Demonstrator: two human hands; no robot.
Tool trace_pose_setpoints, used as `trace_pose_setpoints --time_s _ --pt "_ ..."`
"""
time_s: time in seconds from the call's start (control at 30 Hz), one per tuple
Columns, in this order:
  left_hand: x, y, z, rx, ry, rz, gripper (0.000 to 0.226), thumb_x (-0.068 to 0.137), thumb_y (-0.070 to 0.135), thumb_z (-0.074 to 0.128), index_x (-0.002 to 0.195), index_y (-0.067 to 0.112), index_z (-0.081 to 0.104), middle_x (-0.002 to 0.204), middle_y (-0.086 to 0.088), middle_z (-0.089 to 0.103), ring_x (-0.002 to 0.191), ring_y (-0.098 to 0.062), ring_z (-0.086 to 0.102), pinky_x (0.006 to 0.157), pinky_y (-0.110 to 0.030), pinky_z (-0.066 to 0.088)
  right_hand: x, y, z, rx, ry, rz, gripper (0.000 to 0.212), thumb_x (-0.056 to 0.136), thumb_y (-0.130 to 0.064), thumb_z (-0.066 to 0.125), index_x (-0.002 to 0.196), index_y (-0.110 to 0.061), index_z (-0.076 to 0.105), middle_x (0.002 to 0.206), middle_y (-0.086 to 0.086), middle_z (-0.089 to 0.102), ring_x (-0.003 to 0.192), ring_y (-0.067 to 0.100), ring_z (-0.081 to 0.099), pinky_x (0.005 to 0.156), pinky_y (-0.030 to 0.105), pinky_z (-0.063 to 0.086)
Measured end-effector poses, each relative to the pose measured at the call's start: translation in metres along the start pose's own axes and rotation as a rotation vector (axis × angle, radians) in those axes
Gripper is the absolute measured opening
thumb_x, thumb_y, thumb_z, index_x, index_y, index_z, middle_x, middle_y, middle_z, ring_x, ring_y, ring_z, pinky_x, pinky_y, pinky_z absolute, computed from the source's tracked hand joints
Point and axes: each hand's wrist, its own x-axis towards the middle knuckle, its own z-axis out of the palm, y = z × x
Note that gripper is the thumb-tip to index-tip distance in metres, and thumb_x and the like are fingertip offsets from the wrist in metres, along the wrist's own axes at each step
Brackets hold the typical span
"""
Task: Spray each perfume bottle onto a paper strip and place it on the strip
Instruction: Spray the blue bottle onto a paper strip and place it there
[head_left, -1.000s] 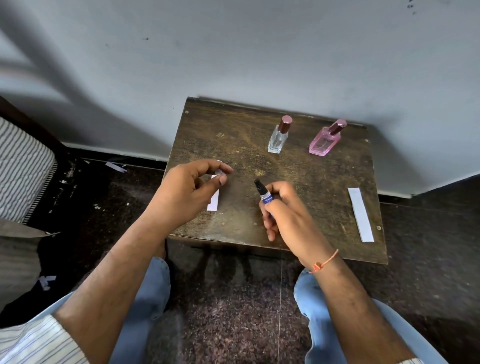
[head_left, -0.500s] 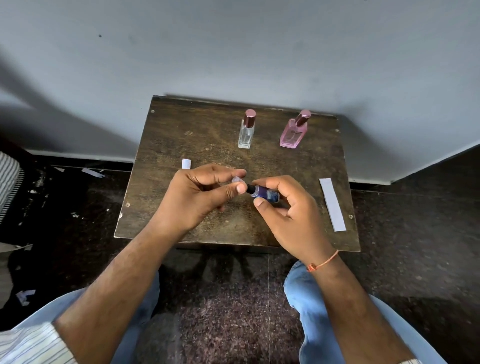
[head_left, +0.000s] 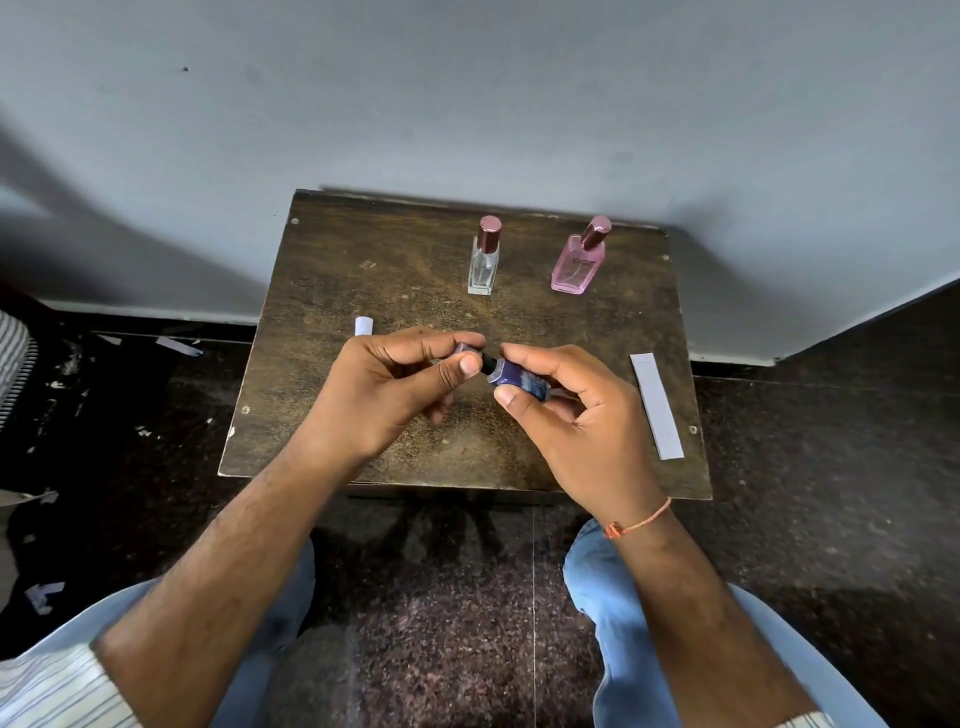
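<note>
At the left of the wooden stool (head_left: 363, 249), a white paper strip (head_left: 363, 326) shows only its upper end; your left hand (head_left: 387, 389) covers the rest of it. This hand is curled, and its thumb and forefinger pinch a small cap (head_left: 464, 349) just at the black nozzle of the bottle.

In the middle of the frame, the small dark blue perfume bottle (head_left: 517, 378) lies nearly on its side in the air above the stool, with the nozzle pointing to the left. Your right hand (head_left: 582, 415) holds it, with the thumb below and the fingers curled over its top. Whether the cap goes on or comes off, I cannot tell from this view alone.

To do this step well, keep the bottle steady in the right hand and move the cap straight along the line of the nozzle, not at an angle, so that it does not slip from the pinch. Keep your finger away from the pump, I think, or it may spray on your hand.

In the upper middle, a clear bottle (head_left: 484, 260) stands upright, and right of it a pink bottle (head_left: 579, 262), both still capped. At the right edge lies a second paper strip (head_left: 656, 405), with nothing on it.
</note>
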Motion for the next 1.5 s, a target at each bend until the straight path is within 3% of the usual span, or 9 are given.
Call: trace_pose_setpoints --time_s 0.1,0.3,0.53,0.67,0.8,0.93,1.17,1.33,1.5 --pt "-0.002 0.0 -0.004 -0.003 0.0 -0.025 0.026 0.09 0.019 0.076 0.115 0.011 0.082 0.089 0.008 0.08 0.064 -0.009 0.061 0.056 -0.021 0.056 0.001 -0.004 0.004 0.018 0.019 0.015 0.035 0.09 -0.005 0.085 0.124 -0.01 0.079 0.111 0.001 0.077 0.091 0.0 0.071 0.071 0.008 0.051" --pt "-0.002 0.002 -0.013 0.012 -0.069 -0.028 0.027 0.092 0.021 0.075 0.116 0.011 0.082 0.109 -0.003 0.08 0.059 -0.013 0.055 0.056 -0.028 0.058 0.001 -0.006 0.013 0.204 -0.009 0.147 0.038 0.087 -0.002 0.087 0.122 -0.016 0.08 0.111 0.0 0.083 0.104 0.012 0.078 0.087 0.025 0.062" --pt "-0.006 0.009 -0.018 0.048 -0.099 0.017 0.028 0.092 0.014 0.075 0.115 -0.002 0.078 0.091 0.004 0.078 0.062 -0.012 0.065 0.055 -0.023 0.058 0.012 -0.017 0.025 0.379 0.023 0.236 0.041 0.085 0.001 0.086 0.118 -0.022 0.077 0.115 0.005 0.083 0.112 0.016 0.078 0.091 0.026 0.061" --pt "-0.009 0.01 -0.032 0.101 -0.046 0.029 0.025 0.088 0.014 0.08 0.113 0.011 0.08 0.089 -0.003 0.081 0.065 -0.013 0.072 0.057 -0.023 0.06 0.016 -0.016 0.038 0.394 -0.022 0.198 0.034 0.091 0.004 0.08 0.121 -0.011 0.074 0.12 0.012 0.081 0.119 0.025 0.076 0.1 0.035 0.062" --pt "-0.013 0.007 -0.049 0.251 0.051 0.101 0.032 0.086 0.019 0.084 0.118 0.016 0.082 0.099 -0.005 0.085 0.069 -0.014 0.077 0.063 -0.031 0.065 0.016 -0.017 0.056 0.309 -0.075 0.145 0.026 0.096 0.005 0.074 0.118 -0.01 0.075 0.119 0.003 0.081 0.118 0.012 0.076 0.1 0.024 0.058" --pt "-0.016 0.004 -0.062 0.339 0.173 0.117 0.031 0.089 0.017 0.086 0.121 0.018 0.083 0.099 0.001 0.085 0.077 -0.031 0.08 0.072 -0.05 0.068 0.021 -0.015 0.074 0.143 -0.086 0.013 0.029 0.098 -0.003 0.075 0.127 -0.01 0.075 0.138 0.0 0.074 0.133 0.012 0.068 0.112 0.034 0.055" --pt "-0.003 0.008 -0.088 0.487 0.287 0.145 0.03 0.094 0.023 0.085 0.122 0.031 0.082 0.108 0.02 0.083 0.076 0.001 0.074 0.07 -0.017 0.056 0.029 -0.008 0.103 -0.117 -0.11 -0.054 0.05 0.1 -0.002 0.064 0.146 -0.022 0.067 0.141 -0.01 0.064 0.136 0.018 0.06 0.111 0.046 0.054" --pt "0.007 0.004 -0.094 0.536 0.316 0.108 0.028 0.096 0.026 0.083 0.124 0.033 0.082 0.104 0.019 0.084 0.09 -0.028 0.083 0.081 -0.055 0.067 0.034 -0.012 0.11 -0.183 -0.17 -0.012 0.068 0.095 0.007 0.057 0.155 -0.025 0.058 0.146 -0.023 0.057 0.143 0.015 0.051 0.111 0.046 0.054" --pt "0.015 0.006 -0.094 0.611 0.327 0.092 0.029 0.096 0.027 0.083 0.124 0.034 0.081 0.097 0.017 0.083 0.091 -0.035 0.081 0.08 -0.057 0.066 0.036 -0.017 0.112 -0.193 -0.206 0.046 0.075 0.094 0.01 0.054 0.159 -0.027 0.052 0.152 -0.019 0.055 0.142 0.007 0.045 0.113 0.046 0.05"
